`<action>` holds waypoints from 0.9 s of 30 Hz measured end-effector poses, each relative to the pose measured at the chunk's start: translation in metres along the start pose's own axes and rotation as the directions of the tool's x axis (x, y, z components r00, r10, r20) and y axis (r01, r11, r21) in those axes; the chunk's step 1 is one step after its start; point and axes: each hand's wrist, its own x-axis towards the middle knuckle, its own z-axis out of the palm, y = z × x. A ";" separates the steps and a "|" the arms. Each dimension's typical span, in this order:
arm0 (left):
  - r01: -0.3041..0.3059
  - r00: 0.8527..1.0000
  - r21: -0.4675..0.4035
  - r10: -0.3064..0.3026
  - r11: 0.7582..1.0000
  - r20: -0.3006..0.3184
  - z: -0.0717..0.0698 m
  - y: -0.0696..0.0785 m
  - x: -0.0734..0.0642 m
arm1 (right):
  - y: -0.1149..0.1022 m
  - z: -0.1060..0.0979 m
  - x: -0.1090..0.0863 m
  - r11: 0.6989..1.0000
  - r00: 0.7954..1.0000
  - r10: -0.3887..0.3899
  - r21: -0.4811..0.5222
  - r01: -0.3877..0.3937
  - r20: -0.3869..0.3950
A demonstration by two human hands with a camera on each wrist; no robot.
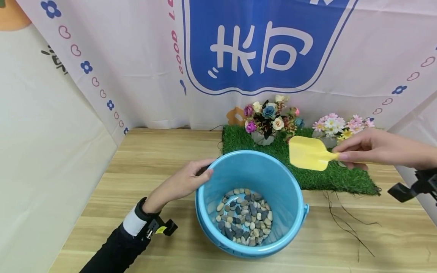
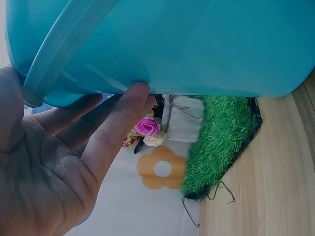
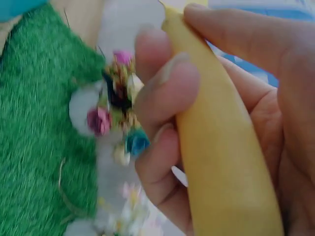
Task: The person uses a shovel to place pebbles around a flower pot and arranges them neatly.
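A light blue bucket point(image 1: 286, 197) stands on the wooden table, with grey, tan and dark pebbles point(image 1: 250, 220) over its bottom. At its left rim is my left hand point(image 1: 187, 180), gripping the edge with the thumb at the lip and the fingers point(image 2: 110, 130) against the outer wall. Over to the right, my right hand point(image 1: 368, 149) holds a yellow toy shovel point(image 1: 307, 152) by its handle. The shovel's flat blade points left, raised beside the bucket and over the grass mat in the head view. In the right wrist view, the fingers wrap the thick yellow handle point(image 3: 221, 142).
Behind the bucket lies a green artificial grass mat point(image 1: 341, 180). A pot of mixed flowers point(image 1: 269, 117) and a pot of pink and white daisies point(image 1: 336, 127) stand on it. Thin dark strands point(image 1: 345, 223) lie on the table at right. A printed cloth point(image 1: 143, 68) hangs behind.
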 end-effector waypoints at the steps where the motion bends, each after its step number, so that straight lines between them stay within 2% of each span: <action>1: 0.001 1.000 0.001 -0.001 1.000 -0.001 0.000 0.000 0.000 | -0.007 0.001 0.005 0.999 0.999 -0.036 -0.003 0.036 0.004; 7: -0.005 1.000 0.011 0.006 1.000 -0.006 0.000 -0.002 0.000 | -0.045 0.014 0.033 0.975 0.978 -0.211 -0.066 0.211 0.008; 11: -0.011 1.000 0.014 0.011 1.000 -0.005 0.000 -0.001 0.000 | -0.067 0.024 0.051 0.952 0.958 -0.281 -0.113 0.285 0.050; 15: -0.009 1.000 0.025 0.010 1.000 -0.002 0.000 -0.002 0.000 | -0.083 0.032 0.064 0.941 0.954 -0.283 -0.165 0.297 0.101; 20: 0.007 1.000 0.037 -0.007 0.999 -0.001 0.001 0.004 0.000 | -0.089 0.042 0.077 0.936 0.955 -0.270 -0.200 0.291 0.124; 27: 0.020 1.000 0.018 -0.020 1.000 0.007 0.001 0.032 -0.004 | -0.099 0.054 0.092 0.920 0.968 -0.200 -0.311 0.238 0.148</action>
